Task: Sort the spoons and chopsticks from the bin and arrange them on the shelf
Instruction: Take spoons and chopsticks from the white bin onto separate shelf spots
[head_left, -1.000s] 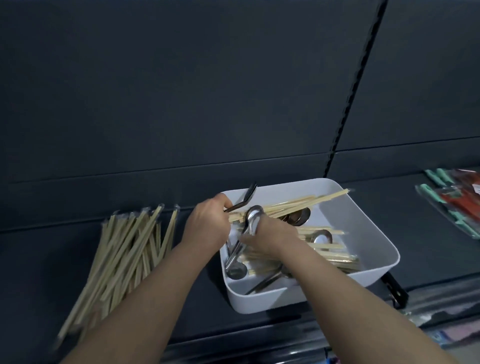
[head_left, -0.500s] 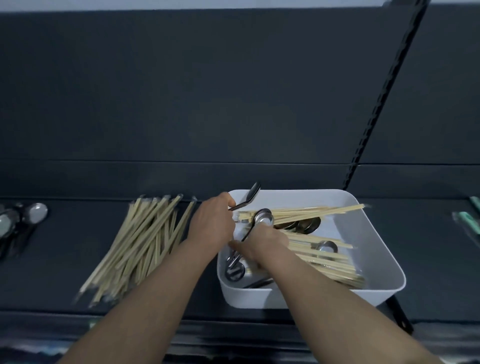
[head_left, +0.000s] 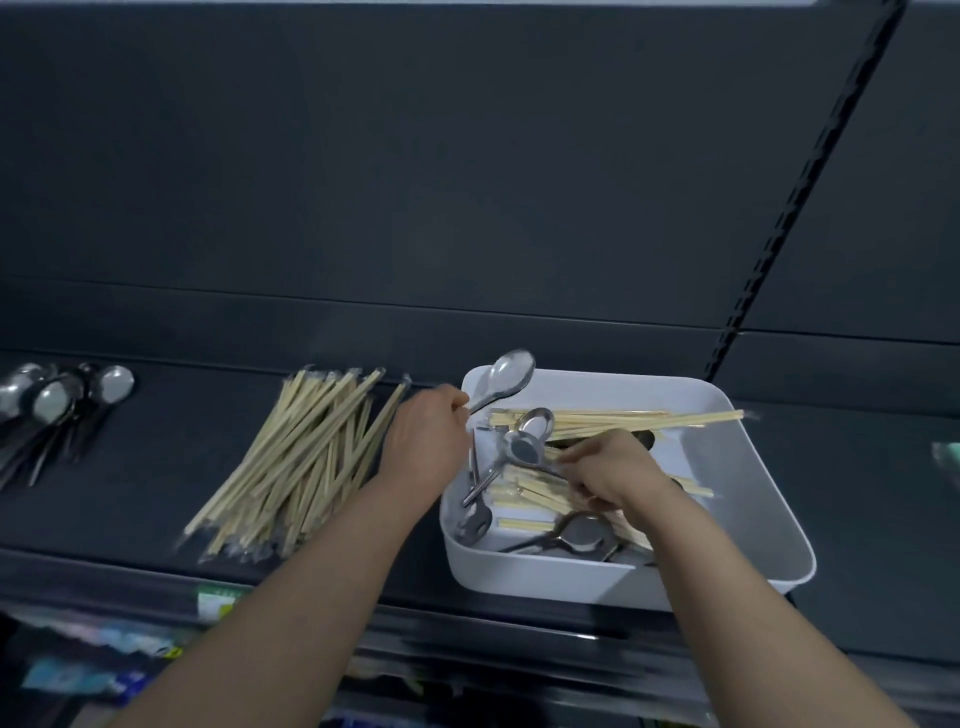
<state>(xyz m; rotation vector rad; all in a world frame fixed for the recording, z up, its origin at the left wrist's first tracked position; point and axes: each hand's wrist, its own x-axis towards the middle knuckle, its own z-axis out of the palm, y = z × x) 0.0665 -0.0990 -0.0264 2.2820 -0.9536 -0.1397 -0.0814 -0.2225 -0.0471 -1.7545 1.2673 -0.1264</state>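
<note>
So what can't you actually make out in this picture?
All from the head view:
1. Spoons on the shelf: left edge cuts them off, so no count.
2. Green item: cut by the right edge and blurred.
3. Packets below the shelf: too blurred to read.
4. Bin floor: right hand and chopsticks cover it.

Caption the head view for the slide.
Left hand holds a spoon at the white bin rim; right hand reaches inside it.
</note>
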